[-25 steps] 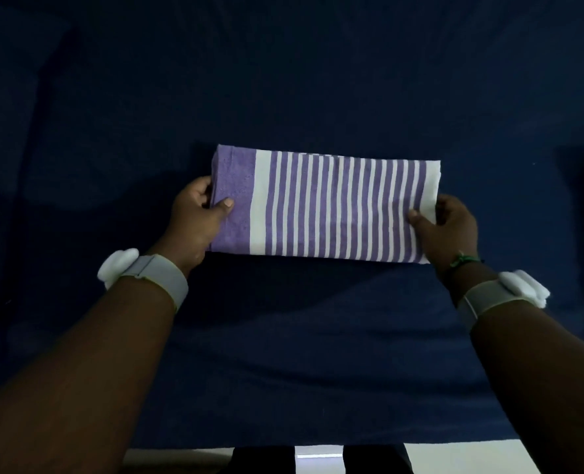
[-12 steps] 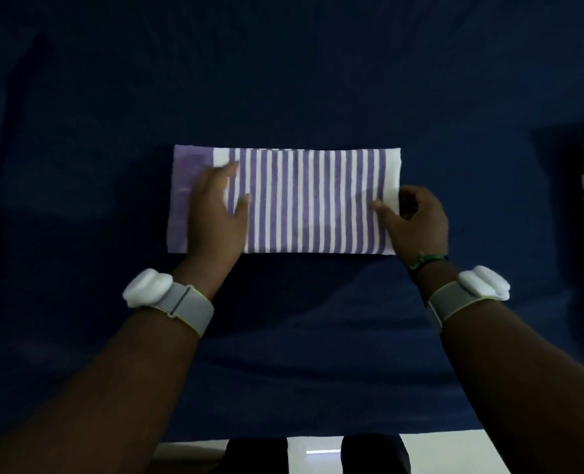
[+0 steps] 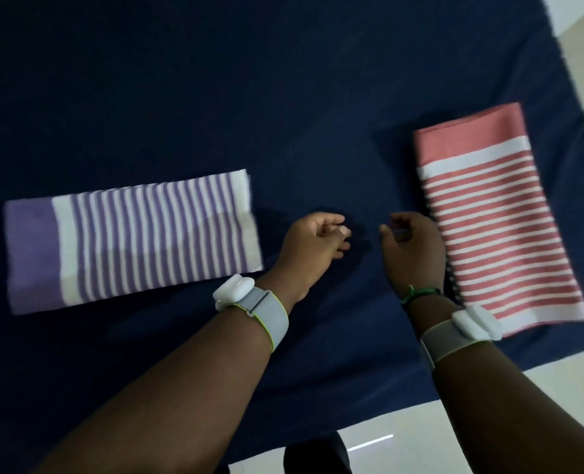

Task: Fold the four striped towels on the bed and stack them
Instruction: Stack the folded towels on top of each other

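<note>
Both hands off the purple towel (image 3: 131, 241) now, where half a second ago the left lay flat on it and the right pinched its end. Left hand (image 3: 313, 246) and right hand (image 3: 410, 251) hovering close together over bare sheet, fingers loosely curled, gripping nothing. Purple towel folded into a long strip, lying flat on the bed (image 3: 283, 97) just off to the left of the left hand, not touched; solid purple end farthest from the hands, striped part nearer. Red towel (image 3: 496, 220), earlier only a sliver at the frame's edge, now fully in view: folded, lying flat just to the right of the right hand, its long side running away from the body, solid red end at the far side. Right wrist overlapping its near left edge in the picture; contact cannot be told. Two towels well apart, not stacked, hands between them.

No containers anywhere in view.

White band with a white pod on the left wrist (image 3: 249, 306); a like one on the right wrist (image 3: 468, 330), plus a green cord above it. Pale floor (image 3: 557, 388) past the sheet's near and right edges. Nothing between hands and either towel.
</note>
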Demonstrator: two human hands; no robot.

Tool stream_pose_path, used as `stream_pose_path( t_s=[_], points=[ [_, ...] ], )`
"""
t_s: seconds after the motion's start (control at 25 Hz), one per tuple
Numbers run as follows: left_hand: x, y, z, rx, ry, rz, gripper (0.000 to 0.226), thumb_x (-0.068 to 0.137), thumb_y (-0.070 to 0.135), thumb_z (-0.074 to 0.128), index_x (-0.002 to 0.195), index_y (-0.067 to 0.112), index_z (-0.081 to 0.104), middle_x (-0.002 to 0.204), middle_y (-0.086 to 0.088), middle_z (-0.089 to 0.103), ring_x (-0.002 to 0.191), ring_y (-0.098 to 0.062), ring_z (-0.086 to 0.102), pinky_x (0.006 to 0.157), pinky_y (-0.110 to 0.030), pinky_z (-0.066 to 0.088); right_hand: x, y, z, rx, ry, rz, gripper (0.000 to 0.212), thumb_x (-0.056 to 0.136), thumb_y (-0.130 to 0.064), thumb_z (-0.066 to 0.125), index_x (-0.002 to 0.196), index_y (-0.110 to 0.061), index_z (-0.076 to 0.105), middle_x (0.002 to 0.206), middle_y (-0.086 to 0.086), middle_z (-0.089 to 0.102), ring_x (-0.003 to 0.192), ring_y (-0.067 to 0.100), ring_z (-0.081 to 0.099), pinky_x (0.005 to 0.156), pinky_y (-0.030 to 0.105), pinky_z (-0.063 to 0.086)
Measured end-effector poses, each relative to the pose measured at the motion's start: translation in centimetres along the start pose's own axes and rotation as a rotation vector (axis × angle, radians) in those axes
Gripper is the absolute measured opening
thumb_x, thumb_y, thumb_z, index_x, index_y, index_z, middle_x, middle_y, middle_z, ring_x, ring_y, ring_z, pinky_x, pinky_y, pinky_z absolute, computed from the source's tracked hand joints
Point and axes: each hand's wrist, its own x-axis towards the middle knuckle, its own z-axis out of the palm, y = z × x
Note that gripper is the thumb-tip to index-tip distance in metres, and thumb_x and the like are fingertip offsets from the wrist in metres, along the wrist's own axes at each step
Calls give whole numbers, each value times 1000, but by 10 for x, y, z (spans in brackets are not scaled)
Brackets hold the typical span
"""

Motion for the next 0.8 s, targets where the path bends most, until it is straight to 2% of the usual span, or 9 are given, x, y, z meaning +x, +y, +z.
stream_pose_path(
  t_s=[0.12, 0.24, 0.28, 0.4, 0.56, 0.68, 0.8],
  points=[
    [13, 9, 62, -32, -78, -30, 24, 101, 11, 60, 125, 7, 65, 108, -10, 75, 97, -24, 75, 85, -35, 63, 12, 46, -47, -304, 100, -108, 34, 87, -36, 69, 112, -13, 66, 108, 13, 63, 99, 38, 57, 85, 47, 46],
    [26, 10, 116, -30, -112, -83, 26, 101, 13, 61, 126, 9, 63, 112, -9, 73, 104, -24, 72, 89, -36, 61, 12, 77, -67, -560, -56, 36, 66, 77, -53, 73, 128, -17, 52, 127, 11, 52, 113, 37, 49, 86, 52, 46],
    [29, 8, 127, -21, -110, -97, 28, 101, 14, 62, 129, 10, 62, 113, -7, 71, 106, -24, 71, 91, -37, 61, 12, 84, -67, -596, -122, 49, 72, 76, -54, 73, 132, -18, 48, 131, 11, 49, 116, 37, 48, 88, 53, 47],
    [39, 3, 146, -7, -104, -133, 34, 101, 17, 62, 135, 10, 58, 110, 2, 67, 110, -21, 67, 95, -38, 59, 21, 98, -69, -551, -162, 15, 55, 88, -38, 67, 136, -16, 49, 133, 12, 54, 119, 37, 52, 92, 54, 48],
    [43, 1, 158, -8, -112, -186, 37, 102, 18, 61, 137, 7, 57, 118, -7, 68, 109, -22, 69, 95, -39, 59, 33, 99, -83, -488, -176, 48, 39, 98, -27, 55, 134, -13, 57, 133, 12, 60, 121, 35, 55, 96, 50, 49],
    [41, 12, 167, -172, -195, -230, 38, 102, 25, 62, 135, 6, 59, 125, -14, 70, 110, -28, 71, 97, -44, 59, 29, 90, -98, -350, -125, 43, 33, 102, -21, 47, 131, -14, 61, 130, 11, 63, 120, 33, 57, 99, 51, 49],
    [41, 31, 182, -356, -287, -280, 39, 99, 30, 67, 133, 13, 61, 125, -11, 72, 112, -28, 71, 98, -49, 57, 7, 85, -111, -266, -27, -89, 32, 98, -21, 51, 125, -13, 65, 123, 12, 67, 112, 35, 62, 92, 51, 52]
  ],
)
